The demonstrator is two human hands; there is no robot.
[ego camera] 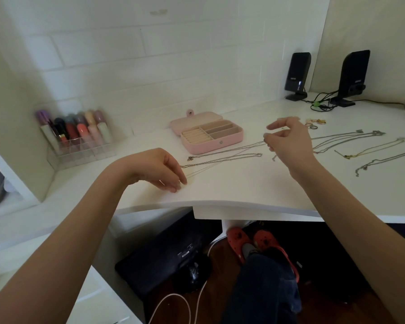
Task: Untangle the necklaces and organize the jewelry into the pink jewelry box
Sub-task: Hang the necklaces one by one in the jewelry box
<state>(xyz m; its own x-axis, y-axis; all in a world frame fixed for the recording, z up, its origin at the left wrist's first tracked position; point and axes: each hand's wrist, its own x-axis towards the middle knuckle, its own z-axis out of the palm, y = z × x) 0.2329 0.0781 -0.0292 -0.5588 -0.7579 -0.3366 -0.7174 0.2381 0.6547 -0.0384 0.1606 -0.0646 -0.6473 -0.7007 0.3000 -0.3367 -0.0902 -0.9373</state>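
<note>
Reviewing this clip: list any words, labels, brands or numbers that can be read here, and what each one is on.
None can be read.
Left black desktop speaker: a small pale logo, too blurred to read.
Right black desktop speaker: a pale mark, too blurred to read.
Black box under the desk: small white lettering and a label, too small to read.
Open pink jewelry box: no text visible.

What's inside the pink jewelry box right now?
The pink jewelry box lies open. Its cream ring rolls and the grey divided compartments look empty; no jewelry shows in them. The lid's inside faces away, so it cannot be seen.
</note>
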